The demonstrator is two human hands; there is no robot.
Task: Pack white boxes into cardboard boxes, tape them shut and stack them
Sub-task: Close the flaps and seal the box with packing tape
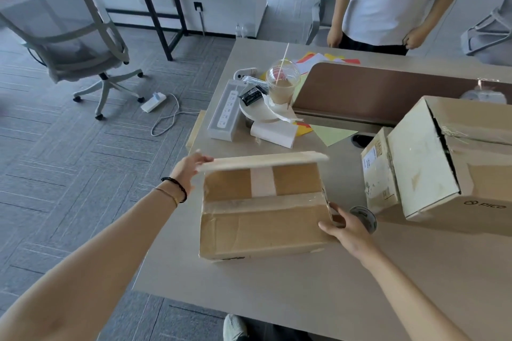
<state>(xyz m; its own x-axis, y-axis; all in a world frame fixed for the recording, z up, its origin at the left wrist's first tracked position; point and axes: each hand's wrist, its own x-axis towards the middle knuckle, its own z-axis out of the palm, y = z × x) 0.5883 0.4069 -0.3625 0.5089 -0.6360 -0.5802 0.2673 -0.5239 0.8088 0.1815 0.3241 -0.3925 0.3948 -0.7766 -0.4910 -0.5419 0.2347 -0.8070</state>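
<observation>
— Looking at the cardboard box [263, 225] first: where does it sit against the hands?

— It lies on the desk [277, 285] right in front of the person, between the two hands. Its long axis runs left to right across the view, so each hand meets one short end.

— And the hands themselves?

— The left hand [189, 170] is at the far-left corner, its fingers on the end of the raised flap [263, 160]; how firmly it holds is hard to tell, since the fingertips fold over the flap's edge. The right hand [345, 230] rests against the box's right end with fingers spread, pressing rather than gripping. A tape roll [364, 219] stands just beyond that hand, touching or nearly so.

— Which way does the box open?

— Upward. The far flap stands lifted, its underside with a pale tape strip facing the person. The near flap lies flat over the front half. What is inside cannot be seen.

— Which hand is better placed for the coming move?

— Probably the left for folding the flap down toward the person; the right is nearest the tape. Two larger cardboard boxes [443, 158] sit well to the right.
</observation>
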